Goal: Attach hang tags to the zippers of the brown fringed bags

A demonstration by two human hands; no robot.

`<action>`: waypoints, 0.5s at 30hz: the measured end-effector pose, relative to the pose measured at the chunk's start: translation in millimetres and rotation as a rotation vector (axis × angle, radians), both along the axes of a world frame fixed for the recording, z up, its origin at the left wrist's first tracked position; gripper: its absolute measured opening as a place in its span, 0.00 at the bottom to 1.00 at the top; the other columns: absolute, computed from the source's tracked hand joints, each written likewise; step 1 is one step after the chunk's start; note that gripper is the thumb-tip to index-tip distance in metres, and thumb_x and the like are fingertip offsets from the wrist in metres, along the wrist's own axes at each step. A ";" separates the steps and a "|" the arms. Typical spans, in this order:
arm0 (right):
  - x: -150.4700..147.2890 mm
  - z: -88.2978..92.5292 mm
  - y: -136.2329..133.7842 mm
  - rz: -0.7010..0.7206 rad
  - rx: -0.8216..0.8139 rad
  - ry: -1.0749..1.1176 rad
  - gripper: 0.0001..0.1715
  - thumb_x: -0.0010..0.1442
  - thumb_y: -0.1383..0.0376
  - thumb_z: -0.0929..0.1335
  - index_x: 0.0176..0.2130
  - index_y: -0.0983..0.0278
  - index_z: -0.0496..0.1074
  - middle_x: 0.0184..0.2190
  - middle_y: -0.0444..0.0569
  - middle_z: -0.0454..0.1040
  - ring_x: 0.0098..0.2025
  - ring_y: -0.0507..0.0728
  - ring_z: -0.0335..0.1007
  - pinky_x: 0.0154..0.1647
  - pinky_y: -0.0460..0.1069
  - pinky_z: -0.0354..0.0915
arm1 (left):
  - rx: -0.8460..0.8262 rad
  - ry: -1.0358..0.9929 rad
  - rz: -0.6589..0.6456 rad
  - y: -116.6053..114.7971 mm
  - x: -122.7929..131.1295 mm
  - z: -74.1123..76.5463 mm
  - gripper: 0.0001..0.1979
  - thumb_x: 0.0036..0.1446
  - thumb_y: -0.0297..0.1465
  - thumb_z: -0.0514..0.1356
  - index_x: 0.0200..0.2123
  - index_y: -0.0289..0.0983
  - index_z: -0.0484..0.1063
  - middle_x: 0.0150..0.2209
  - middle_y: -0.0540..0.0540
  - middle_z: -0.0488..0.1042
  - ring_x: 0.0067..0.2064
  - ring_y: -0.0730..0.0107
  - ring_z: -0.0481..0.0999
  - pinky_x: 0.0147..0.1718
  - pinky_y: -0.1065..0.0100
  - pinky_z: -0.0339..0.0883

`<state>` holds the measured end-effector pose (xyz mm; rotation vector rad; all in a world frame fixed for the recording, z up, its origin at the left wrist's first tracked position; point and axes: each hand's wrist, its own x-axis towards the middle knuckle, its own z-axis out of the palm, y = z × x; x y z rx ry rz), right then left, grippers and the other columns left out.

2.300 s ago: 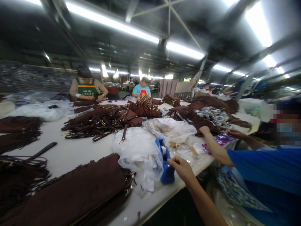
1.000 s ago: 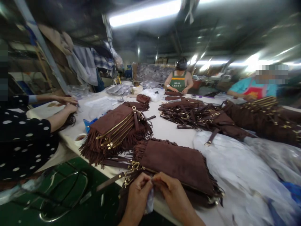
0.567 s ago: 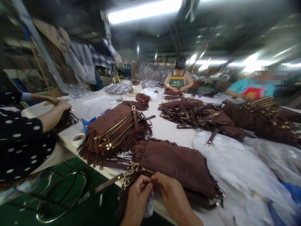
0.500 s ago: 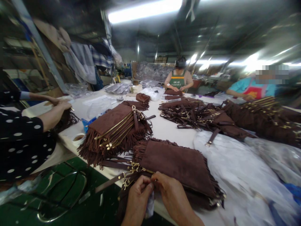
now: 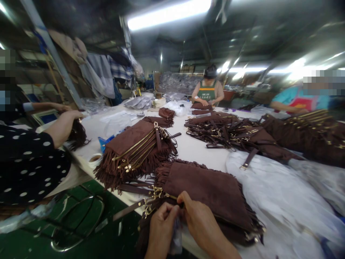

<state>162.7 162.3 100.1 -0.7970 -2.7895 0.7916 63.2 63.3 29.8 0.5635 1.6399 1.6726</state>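
A brown suede-like fringed bag (image 5: 202, 187) lies flat on the table's near edge, on top of another dark fringed bag. My left hand (image 5: 161, 226) is closed in a pinch at the bag's near left corner, and a small clear plastic piece (image 5: 176, 235) hangs just beneath its fingers. Beside it my right hand (image 5: 198, 219) is closed too, its bent fingers against the bag's zip edge. What lies between the fingertips is hidden. Gold clasps (image 5: 155, 194) and a brown strap (image 5: 129, 210) stick out left of my hands.
Stacked fringed bags (image 5: 134, 140) with gold zips stand ahead left, by a tape roll (image 5: 95, 160). More bags (image 5: 221, 131) and white plastic sheeting (image 5: 258, 187) lie to the right. A co-worker's polka-dot sleeve (image 5: 27, 151) is at left; two people work across the table (image 5: 192, 147).
The view has shifted slightly, moving the scene right. My hands stay together at the bag's corner, with the right fingers a little higher against its edge. The co-worker's hands at left moved slightly.
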 end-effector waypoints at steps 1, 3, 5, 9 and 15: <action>0.6 -0.9 -0.3 -0.005 -0.005 0.007 0.15 0.58 0.73 0.59 0.44 0.61 0.62 0.28 0.46 0.77 0.30 0.58 0.75 0.27 0.46 0.52 | -0.008 0.011 0.025 0.8 0.8 -1.1 0.18 0.56 0.45 0.60 0.25 0.36 0.69 0.21 0.52 0.67 0.25 0.72 0.63 0.26 0.72 0.56; 2.8 -4.1 -1.9 -0.006 -0.042 0.045 0.16 0.57 0.74 0.58 0.44 0.61 0.61 0.28 0.45 0.76 0.30 0.57 0.74 0.28 0.45 0.54 | -0.023 0.022 0.060 2.0 2.5 -2.9 0.18 0.56 0.44 0.60 0.25 0.36 0.70 0.21 0.52 0.66 0.25 0.73 0.62 0.26 0.72 0.56; 5.6 -9.0 -5.0 -0.004 -0.086 0.095 0.18 0.55 0.76 0.58 0.44 0.61 0.60 0.28 0.45 0.76 0.29 0.55 0.74 0.28 0.44 0.56 | -0.031 0.017 0.078 2.9 4.1 -3.0 0.17 0.56 0.44 0.60 0.25 0.35 0.70 0.22 0.52 0.66 0.26 0.73 0.62 0.26 0.72 0.56; 9.1 -20.3 -12.8 -0.046 -0.022 0.151 0.23 0.52 0.80 0.57 0.45 0.61 0.60 0.31 0.46 0.76 0.32 0.56 0.75 0.31 0.45 0.60 | -0.041 -0.019 0.101 4.7 7.2 2.2 0.18 0.53 0.45 0.61 0.25 0.35 0.71 0.22 0.51 0.67 0.26 0.72 0.62 0.26 0.72 0.57; 4.8 -36.3 -19.4 -0.116 0.103 0.224 0.20 0.53 0.79 0.60 0.43 0.62 0.65 0.31 0.48 0.77 0.31 0.56 0.76 0.29 0.45 0.64 | -0.047 0.024 0.137 2.9 5.6 1.8 0.19 0.49 0.46 0.63 0.23 0.35 0.72 0.20 0.50 0.67 0.25 0.70 0.64 0.26 0.69 0.58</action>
